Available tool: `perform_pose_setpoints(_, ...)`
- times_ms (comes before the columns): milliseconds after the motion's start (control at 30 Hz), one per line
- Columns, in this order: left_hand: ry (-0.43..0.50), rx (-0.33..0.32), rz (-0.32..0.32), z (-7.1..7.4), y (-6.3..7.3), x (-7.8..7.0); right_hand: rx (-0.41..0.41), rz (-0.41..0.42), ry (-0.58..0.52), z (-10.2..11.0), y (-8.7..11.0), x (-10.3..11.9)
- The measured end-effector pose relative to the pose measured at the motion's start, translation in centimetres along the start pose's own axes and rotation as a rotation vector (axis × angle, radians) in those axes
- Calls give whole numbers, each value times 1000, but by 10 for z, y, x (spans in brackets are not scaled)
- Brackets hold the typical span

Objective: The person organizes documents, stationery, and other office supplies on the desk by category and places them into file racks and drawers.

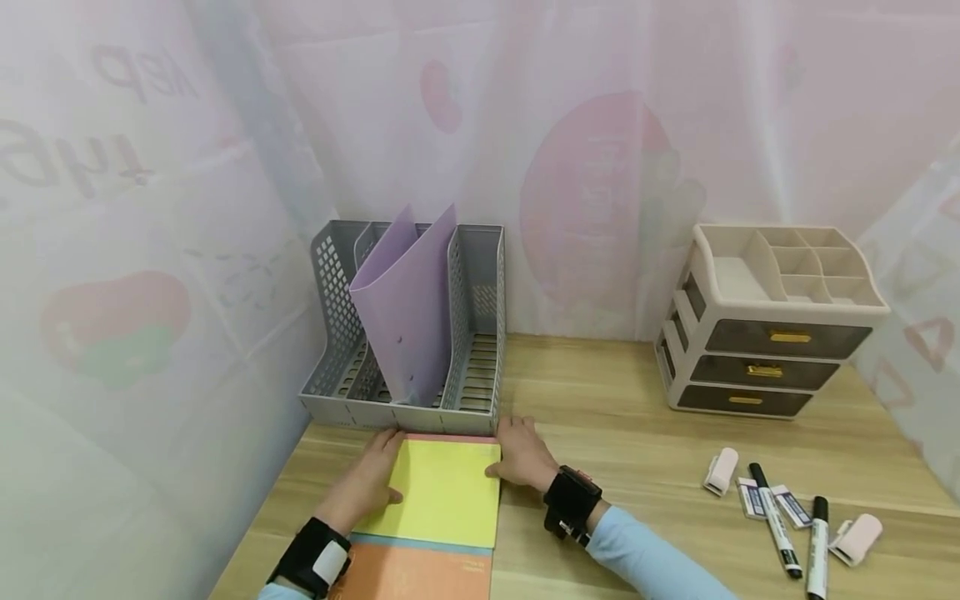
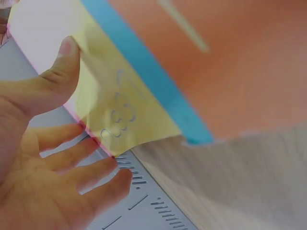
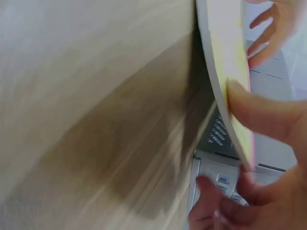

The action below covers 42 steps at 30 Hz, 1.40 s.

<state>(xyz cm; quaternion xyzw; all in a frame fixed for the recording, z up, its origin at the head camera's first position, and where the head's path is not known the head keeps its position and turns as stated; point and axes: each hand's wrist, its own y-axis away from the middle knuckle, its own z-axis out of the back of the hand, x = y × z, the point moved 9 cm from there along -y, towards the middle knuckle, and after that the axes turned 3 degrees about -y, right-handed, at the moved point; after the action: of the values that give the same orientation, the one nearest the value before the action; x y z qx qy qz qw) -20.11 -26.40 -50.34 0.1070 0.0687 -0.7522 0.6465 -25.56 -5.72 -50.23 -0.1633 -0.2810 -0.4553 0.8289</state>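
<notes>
A yellow notebook (image 1: pixel 446 492) lies over a blue one (image 1: pixel 427 544) and an orange one (image 1: pixel 416 575), with a thin pink edge (image 1: pixel 450 437) showing at its far side. My left hand (image 1: pixel 367 481) holds the left edge, its thumb on the yellow cover. At the opposite edge my right hand (image 1: pixel 525 454) pinches the stack between thumb and fingers. In the right wrist view the notebooks' edge (image 3: pixel 216 81) stands off the wooden table over a shadow. Just beyond both hands is a grey file rack (image 1: pixel 405 414).
A purple folder (image 1: pixel 408 325) leans in the rack's middle compartment. A cream drawer organizer (image 1: pixel 772 317) stands at the back right. Nearer are two markers (image 1: pixel 776 525), two small white-and-blue packets (image 1: pixel 790 506) and two pale pink clip-like pieces (image 1: pixel 722 472). Printed curtains (image 1: pixel 585 83) hang behind.
</notes>
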Motion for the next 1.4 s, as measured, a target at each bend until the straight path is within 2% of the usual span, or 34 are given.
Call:
perform_pose_setpoints(133,-11,-57,-9,7,1,-5,3,12,-258,5,1,0)
perform_pose_setpoints(233,-22,-113,-18,16,4,-11,13,43,-397,10,3,4)
perform_pose_setpoints(333,-60,-195,-42,30,9,-21,31,55,-508,16,9,10)
perform_pose_setpoints(500,-145,-369,-95,59,21,-40,69,65,-670,37,19,25)
perform_pose_setpoints(567,-180,-415,-112,69,25,-48,69,78,-692,49,22,31)
perform_pose_setpoints(667,-213,-449,-128,81,30,-59,53,100,-668,68,26,37)
perform_pose_setpoints(800,-243,-478,-136,96,38,-73,-7,157,-569,91,31,45)
perform_pose_setpoints(933,-258,-502,-150,110,45,-86,-124,222,-401,118,38,56)
perform_pose_setpoints(1100,-236,-513,-171,120,51,-98,-286,313,-219,151,47,74)
perform_pose_setpoints(1300,-155,-445,-169,119,54,-112,-447,446,-74,179,55,98)
perform_pose_setpoints(1400,-83,-406,-186,116,53,-122,-471,488,-42,185,56,109)
